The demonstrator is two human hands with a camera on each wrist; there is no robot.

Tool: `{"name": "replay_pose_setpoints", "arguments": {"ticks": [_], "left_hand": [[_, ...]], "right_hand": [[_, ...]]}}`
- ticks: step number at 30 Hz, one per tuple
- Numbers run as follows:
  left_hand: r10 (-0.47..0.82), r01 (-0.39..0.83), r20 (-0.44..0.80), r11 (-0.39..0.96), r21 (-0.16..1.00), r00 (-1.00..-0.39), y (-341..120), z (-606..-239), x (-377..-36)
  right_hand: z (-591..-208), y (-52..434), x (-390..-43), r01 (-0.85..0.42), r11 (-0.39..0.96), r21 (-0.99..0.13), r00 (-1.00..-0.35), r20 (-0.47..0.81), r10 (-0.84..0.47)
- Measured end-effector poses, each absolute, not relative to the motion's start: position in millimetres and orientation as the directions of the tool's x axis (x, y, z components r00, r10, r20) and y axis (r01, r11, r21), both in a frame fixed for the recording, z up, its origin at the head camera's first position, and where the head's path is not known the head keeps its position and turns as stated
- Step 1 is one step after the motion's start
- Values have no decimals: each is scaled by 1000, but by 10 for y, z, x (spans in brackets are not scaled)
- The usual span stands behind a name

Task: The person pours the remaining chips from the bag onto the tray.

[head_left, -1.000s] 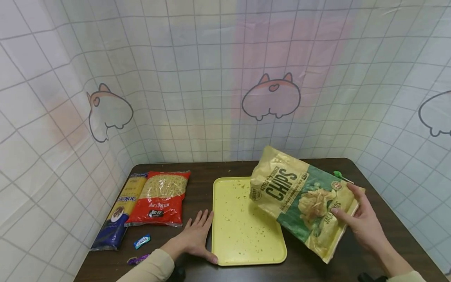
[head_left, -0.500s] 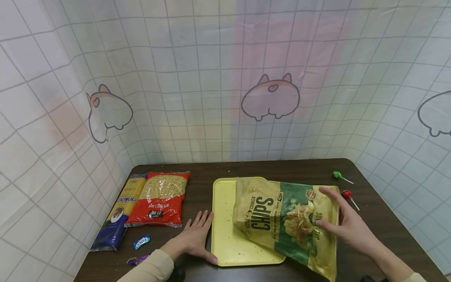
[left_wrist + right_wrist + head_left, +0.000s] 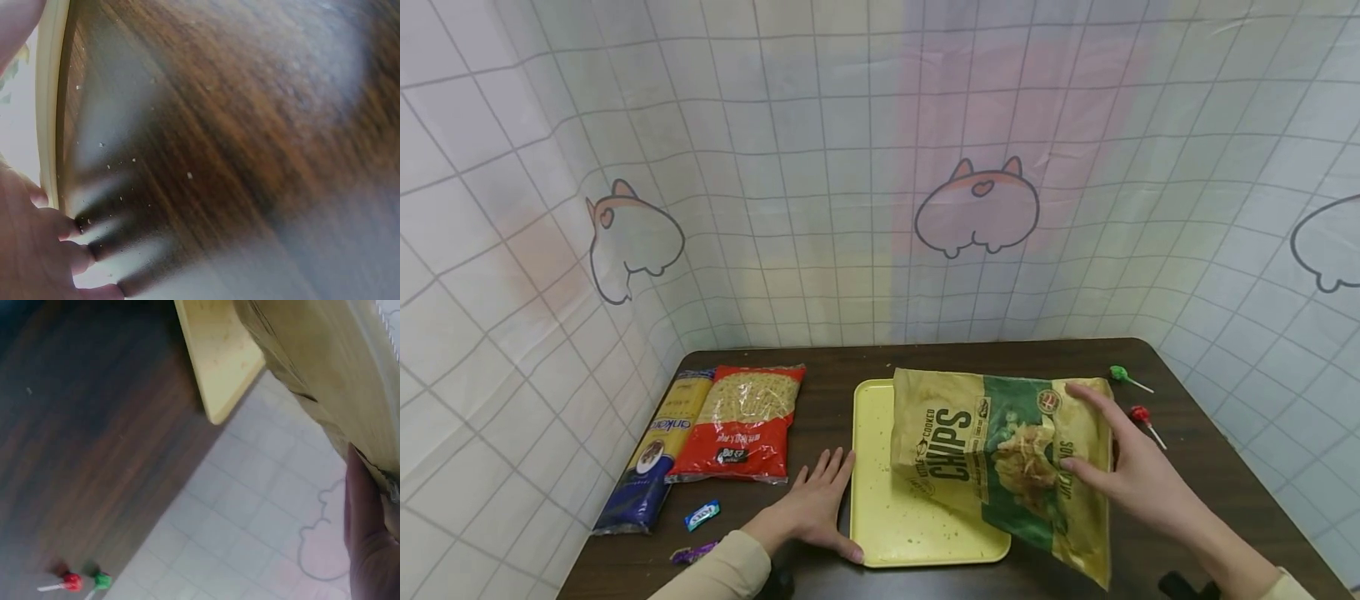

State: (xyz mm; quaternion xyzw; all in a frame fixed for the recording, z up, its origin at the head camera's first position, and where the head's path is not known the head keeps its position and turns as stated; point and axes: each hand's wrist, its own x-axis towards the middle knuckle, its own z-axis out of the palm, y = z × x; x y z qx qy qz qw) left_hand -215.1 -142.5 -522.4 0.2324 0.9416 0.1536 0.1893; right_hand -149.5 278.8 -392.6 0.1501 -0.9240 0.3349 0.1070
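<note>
Lower the chips bag (image 3: 1000, 454) flat onto the tray (image 3: 880, 500); right hand (image 3: 1120, 475) grips its 3 o'clock edge, left hand (image 3: 812, 508) flat, steadying the tray at 9 o'clock.

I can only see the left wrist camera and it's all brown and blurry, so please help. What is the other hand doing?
Observer: The right hand holds a chips bag near its right end.
Operator: Where is the bag?
Observer: Partly over the yellow tray, with its right part sticking out past the tray's edge.
Operator: Are there any sweets?
Observer: Yes, a green lollipop and a red lollipop lie on the table, right of the bag.
</note>
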Motion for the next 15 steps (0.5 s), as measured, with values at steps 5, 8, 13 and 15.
{"name": "replay_pose_setpoints", "arguments": {"ticks": [5, 8, 13, 15], "left_hand": [[495, 374, -293, 845, 382, -818, -1425, -5228, -2156], [493, 372, -297, 847, 380, -818, -1420, -5236, -2158], [492, 374, -298, 848, 375, -818, -1418, -5242, -2160], [493, 374, -298, 848, 375, -817, -1417, -5239, -2158]], "right_hand": [[-3853, 2771, -1512, -370, 753, -544, -919, 331, -212], [-3824, 2771, -1518, -375, 750, -545, -918, 334, -216], [-3809, 2758, -1522, -383, 719, -580, -917, 330, -222], [-3805, 2744, -1518, -390, 715, -580, -914, 337, -226]]}}
